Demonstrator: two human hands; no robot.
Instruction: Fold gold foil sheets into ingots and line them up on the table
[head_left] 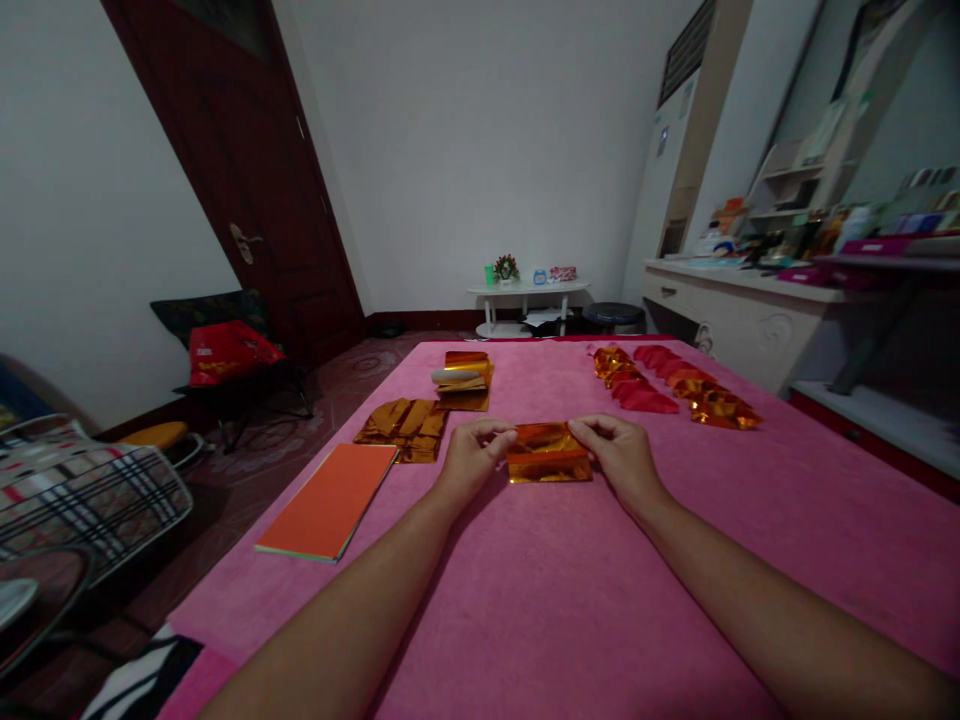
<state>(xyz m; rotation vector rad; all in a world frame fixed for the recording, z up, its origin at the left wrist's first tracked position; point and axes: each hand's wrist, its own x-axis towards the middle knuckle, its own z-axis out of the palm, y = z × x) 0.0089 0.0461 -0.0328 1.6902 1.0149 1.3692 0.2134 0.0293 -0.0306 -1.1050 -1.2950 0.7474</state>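
Observation:
A shiny gold and red foil sheet [548, 453], partly folded, lies on the pink cloth [570, 600] in front of me. My left hand [471, 457] pinches its upper left corner with closed fingers. My right hand [619, 455] pinches its upper right corner the same way. Both forearms stretch over the cloth toward it.
An orange paper stack [330, 498] lies at the left. Beyond it are gold folded sheets [403, 427] and another gold pile [463, 380] with a pale object on top. Folded red and gold pieces [675, 387] line the far right. A counter [742, 290] stands right, a chair [229, 360] left.

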